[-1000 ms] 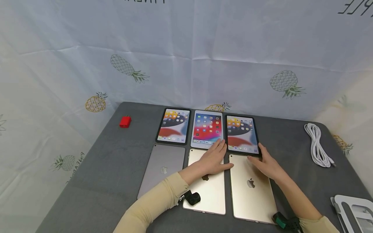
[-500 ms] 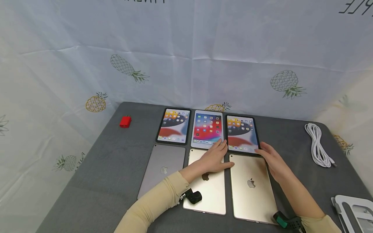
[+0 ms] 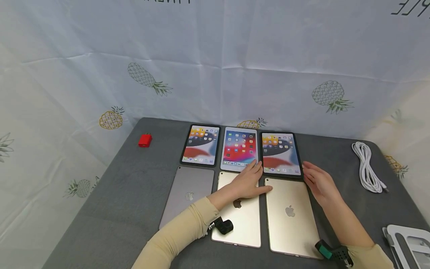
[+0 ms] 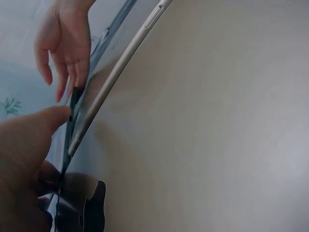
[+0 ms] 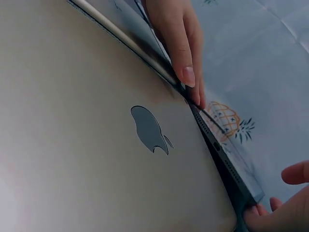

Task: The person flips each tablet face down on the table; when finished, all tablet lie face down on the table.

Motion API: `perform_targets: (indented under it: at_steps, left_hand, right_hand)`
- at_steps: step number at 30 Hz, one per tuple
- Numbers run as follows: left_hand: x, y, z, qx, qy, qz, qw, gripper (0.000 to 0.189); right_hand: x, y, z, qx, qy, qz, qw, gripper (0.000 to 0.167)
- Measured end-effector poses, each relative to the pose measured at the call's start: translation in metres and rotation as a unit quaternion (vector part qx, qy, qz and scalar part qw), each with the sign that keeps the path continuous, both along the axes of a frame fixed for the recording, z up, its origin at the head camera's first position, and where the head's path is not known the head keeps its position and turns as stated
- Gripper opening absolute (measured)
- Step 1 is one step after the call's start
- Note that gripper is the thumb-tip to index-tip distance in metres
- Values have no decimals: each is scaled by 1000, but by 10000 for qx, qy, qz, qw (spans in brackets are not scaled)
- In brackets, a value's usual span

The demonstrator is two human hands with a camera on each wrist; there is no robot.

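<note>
The table (image 3: 100, 224) carries six tablets in two tight rows of three, probably so that the edge of each one can guide its neighbour. In the near row lie the larger ones — the gold tablet (image 3: 285, 233), the pale tablet (image 3: 245, 229) and the grey tablet (image 3: 178, 198) — all face down. Just beyond them, face up, are the right black tablet (image 3: 280, 154), the white tablet (image 3: 239, 145) and the left black tablet (image 3: 200, 145).

The left hand (image 3: 246, 184) is spread, its fingers straight, gripping nothing; it rests across the place where the pale and white ones meet, perhaps to steady both. The right hand (image 3: 320, 184) is relaxed, with fingertips at the lower right corner of the right black tablet; they seem to touch it without grasping. The cable (image 3: 367, 168) and the charger (image 3: 145, 140) lie well apart, maybe to leave room.

As for looks, the backs are smooth and softly shining, with an apple logo (image 3: 290, 211) on each. The far three are lit: both black ones show the same picture, the white one a red and blue picture.
</note>
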State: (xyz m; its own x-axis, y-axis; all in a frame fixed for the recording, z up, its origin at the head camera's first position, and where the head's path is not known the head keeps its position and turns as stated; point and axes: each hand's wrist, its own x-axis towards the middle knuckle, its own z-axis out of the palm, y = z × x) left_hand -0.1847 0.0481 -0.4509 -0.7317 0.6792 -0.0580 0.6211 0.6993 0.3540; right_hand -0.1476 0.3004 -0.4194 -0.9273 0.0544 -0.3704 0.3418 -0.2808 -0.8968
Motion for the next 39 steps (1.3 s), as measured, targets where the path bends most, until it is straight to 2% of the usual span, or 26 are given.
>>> perform_targets:
  at_steps: [3, 5, 7, 11, 15, 19, 21, 23, 25, 26, 28, 30, 32, 33, 35, 38, 39]
  left_hand:
    - [0, 1, 1, -52, 64, 7, 10000, 82]
    - [1, 1, 2, -64, 71, 12, 10000, 81]
    - [1, 2, 3, -53, 45, 33, 10000, 81]
    - [2, 3, 3, -22, -20, 73, 10000, 80]
    - [2, 4, 5, 36, -72, 59, 10000, 79]
    - [1, 7, 5, 159, -199, -23, 9997, 74]
    - [0, 10, 4, 290, -278, -66, 9992, 72]
    - [0, 13, 5, 621, -400, -36, 9973, 69]
    - [-1, 16, 7, 1135, -575, 23, 9919, 64]
    - [-1, 18, 9, 1448, -718, 126, 9868, 61]
    - [-2, 20, 15, 2161, -1078, 399, 9696, 55]
    - [-2, 21, 22, 2877, -1614, 764, 9409, 52]
    - [-3, 22, 28, 3512, -2087, 1174, 9052, 51]
    - [-3, 23, 31, 3773, -2274, 1341, 8876, 53]
    - [-4, 24, 35, 4180, -2549, 1605, 8571, 57]
    - [-7, 24, 40, 4621, -2781, 1729, 8242, 62]
    - [-7, 24, 42, 4735, -2827, 1738, 8159, 63]
  right_hand:
    - [-3, 1, 2, -401, 68, -328, 9986, 64]
    - [-5, 0, 2, -405, 140, -330, 9985, 60]
    - [-7, -2, 3, -184, 163, -162, 9996, 60]
    - [-8, -6, 2, 635, 167, 373, 9971, 63]
    - [-7, -5, 0, 1258, 297, 329, 9911, 69]
    - [-7, -5, 1, 2062, 567, -108, 9768, 66]
    - [-7, -7, 3, 2488, 713, -369, 9652, 61]
    - [-6, -11, 6, 2897, 889, -595, 9511, 56]
    - [-4, -15, 9, 3458, 1144, -721, 9285, 50]
    - [-3, -18, 11, 3851, 1325, -707, 9106, 48]
    - [-1, -25, 14, 4422, 1727, -742, 8770, 43]
    - [0, -32, 16, 4852, 2186, -741, 8434, 38]
    - [0, -39, 16, 5028, 2639, -709, 8201, 35]
    - [0, -43, 17, 5069, 2852, -680, 8106, 35]
    - [0, -50, 18, 5075, 3180, -607, 7985, 35]
    - [0, -60, 18, 5035, 3483, -466, 7893, 35]
    - [0, -64, 18, 5022, 3559, -409, 7871, 35]
